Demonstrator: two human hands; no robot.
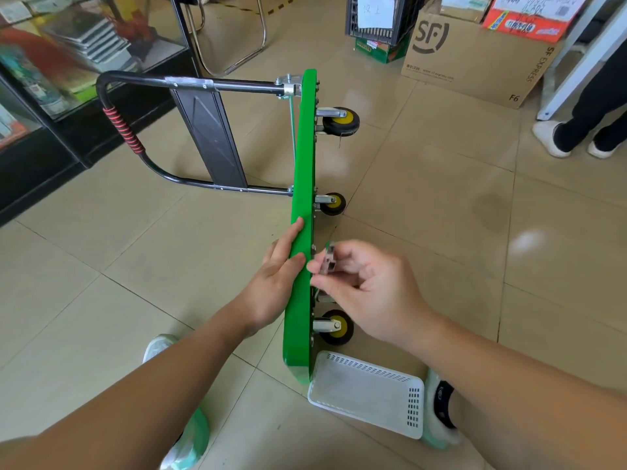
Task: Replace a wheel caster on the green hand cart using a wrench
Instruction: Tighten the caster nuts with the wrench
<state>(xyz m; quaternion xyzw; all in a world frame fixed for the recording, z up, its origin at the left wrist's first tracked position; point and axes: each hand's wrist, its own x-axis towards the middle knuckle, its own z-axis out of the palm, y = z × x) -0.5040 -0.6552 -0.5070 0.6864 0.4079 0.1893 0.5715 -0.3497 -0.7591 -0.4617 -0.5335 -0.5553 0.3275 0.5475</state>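
The green hand cart (pixel 303 157) stands on its long edge on the tiled floor, its black handle (pixel 135 137) folded out to the left. Three casters with black-and-yellow wheels stick out to the right: a far caster (pixel 340 121), a middle caster (pixel 332 203) and a near caster (pixel 334 326). My left hand (pixel 276 279) lies flat against the cart's left face with straight fingers. My right hand (pixel 366 286) pinches a small silver metal tool (pixel 328 261) against the cart's underside, between the middle and near casters. Its exact shape is hidden by my fingers.
A white perforated plastic basket (pixel 368 391) lies on the floor by the cart's near end, between my feet. A glass display cabinet (pixel 68 72) stands left. Cardboard boxes (pixel 475 59) and a black crate (pixel 380 18) sit at the back right. Another person's legs (pixel 590 123) stand far right.
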